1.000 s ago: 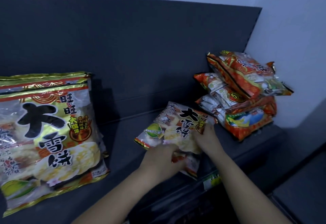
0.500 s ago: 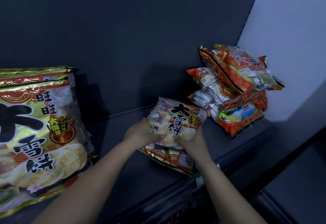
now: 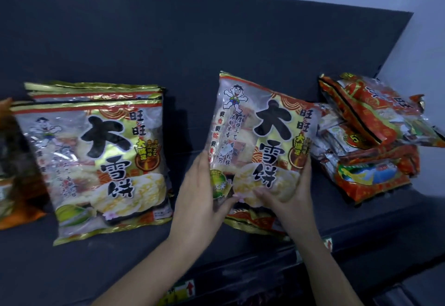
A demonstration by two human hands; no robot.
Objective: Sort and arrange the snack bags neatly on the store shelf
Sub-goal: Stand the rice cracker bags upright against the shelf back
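Observation:
A gold and red rice-cracker bag [image 3: 262,137] stands upright in the middle of the dark shelf [image 3: 120,257], its front facing me. My left hand [image 3: 202,199] grips its lower left edge, thumb on the front. My right hand [image 3: 286,199] grips its lower right side, fingers round the edge. A stack of matching bags [image 3: 96,156] leans against the back panel to the left, about a hand's width from the held bag. A messy pile of red and orange snack bags [image 3: 370,141] lies at the right end, close behind the held bag.
An orange bag [image 3: 12,185] shows at the far left edge. The dark back panel [image 3: 192,40] rises behind the shelf, and a pale wall [image 3: 428,40] closes the right side. Price tags [image 3: 185,291] run along the shelf's front lip.
Both hands have lifted the bag from lying tilted on the shelf to standing upright facing me. The view has shifted left, bringing the leaning stack fully into sight.

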